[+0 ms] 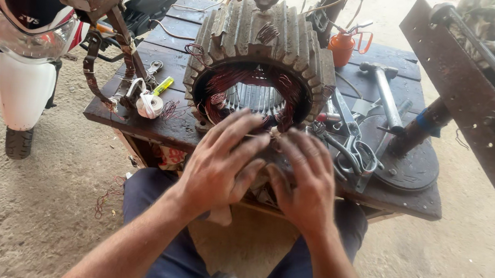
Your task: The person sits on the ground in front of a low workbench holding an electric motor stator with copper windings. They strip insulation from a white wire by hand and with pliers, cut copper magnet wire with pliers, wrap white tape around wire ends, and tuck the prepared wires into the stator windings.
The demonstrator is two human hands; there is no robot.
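- The left hand (220,167) and right hand (304,179) lie side by side, fingers spread, at the lower front edge of a ribbed motor stator (262,61).
- Reddish copper windings (222,87) fill the stator's bore.
- The stator stands on a dark wooden table (170,57).
- Scissors (356,153) and a hammer (384,92) lie to its right.
- A tape roll (150,105) lies to its left.
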